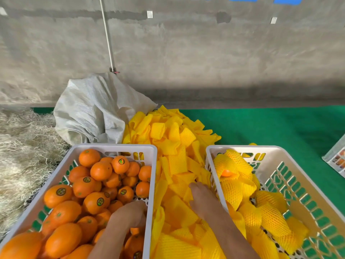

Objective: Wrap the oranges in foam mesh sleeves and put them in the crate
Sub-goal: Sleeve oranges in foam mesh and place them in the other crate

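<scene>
Head view, looking down at 2 white crates on a green-covered bench. The left hand reaches into the left crate, full of bare oranges. Its grip curls down among the fruit at the crate's right wall; whether it already holds an orange is hidden by the back of the hand. More oranges lie just left of and beyond this grip.

The right hand rests on the pile of yellow foam mesh sleeves between the crates. Its fingertips are buried in the foam, so I cannot tell if the grip pinches a sleeve. Sleeves lie directly under and ahead of it.

The right crate, just right of this grip, holds several wrapped oranges. Both forearms are cut off by the bottom edge. A grey sack sits behind the crates.
</scene>
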The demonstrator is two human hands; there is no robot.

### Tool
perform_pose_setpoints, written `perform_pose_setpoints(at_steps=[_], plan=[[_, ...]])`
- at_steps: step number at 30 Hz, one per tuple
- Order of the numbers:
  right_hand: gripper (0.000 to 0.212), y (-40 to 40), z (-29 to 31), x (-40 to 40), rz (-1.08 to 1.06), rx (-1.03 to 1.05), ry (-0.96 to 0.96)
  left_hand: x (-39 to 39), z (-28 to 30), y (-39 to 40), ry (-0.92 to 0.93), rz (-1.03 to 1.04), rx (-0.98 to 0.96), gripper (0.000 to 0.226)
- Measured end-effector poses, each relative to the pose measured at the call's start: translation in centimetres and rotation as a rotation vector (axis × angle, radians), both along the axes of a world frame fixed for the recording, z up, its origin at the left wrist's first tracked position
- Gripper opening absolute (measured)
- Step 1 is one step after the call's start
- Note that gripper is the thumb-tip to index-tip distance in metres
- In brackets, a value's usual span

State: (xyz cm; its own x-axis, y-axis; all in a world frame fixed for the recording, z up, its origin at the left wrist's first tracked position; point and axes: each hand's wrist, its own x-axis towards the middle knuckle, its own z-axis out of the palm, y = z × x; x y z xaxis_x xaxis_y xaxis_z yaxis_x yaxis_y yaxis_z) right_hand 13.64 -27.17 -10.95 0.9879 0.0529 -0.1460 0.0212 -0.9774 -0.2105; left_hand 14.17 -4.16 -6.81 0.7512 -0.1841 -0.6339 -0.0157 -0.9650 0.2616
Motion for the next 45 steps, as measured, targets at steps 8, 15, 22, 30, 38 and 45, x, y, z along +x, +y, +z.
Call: perform_pose_setpoints(at_steps=[8,15,22,30,38,45], plan=[[0.029,-0.5,-1.1,-0.1,-0.027,0.014,0.099,1.1,-3.5,1.5,-0.136,0.111,-0.087,0.032],[0.019,0.5,0.6,0.4,-0.161,0.487,-0.224,2.3,-3.0,0.2,-0.765,0.572,-0.610,0.048],[0.033,1.0,2.0,0.0,-0.262,0.936,-0.432,0.6,-1.2,-2.3,-1.015,0.369,-0.945,0.051],[0.044,2.8,3.1,-0.1,-0.117,1.392,-0.201,-0.2,-1.4,-3.6,-0.577,0.324,-1.215,0.040],[0.040,2.4,3.3,-0.5,-0.038,1.452,-0.051,0.2,-0.6,-3.7,-0.329,0.462,-1.418,0.076],[0.039,2.2,3.0,-0.4,-0.084,1.513,-0.022,0.8,0.0,-3.1,-0.296,0.606,-1.453,0.057]])
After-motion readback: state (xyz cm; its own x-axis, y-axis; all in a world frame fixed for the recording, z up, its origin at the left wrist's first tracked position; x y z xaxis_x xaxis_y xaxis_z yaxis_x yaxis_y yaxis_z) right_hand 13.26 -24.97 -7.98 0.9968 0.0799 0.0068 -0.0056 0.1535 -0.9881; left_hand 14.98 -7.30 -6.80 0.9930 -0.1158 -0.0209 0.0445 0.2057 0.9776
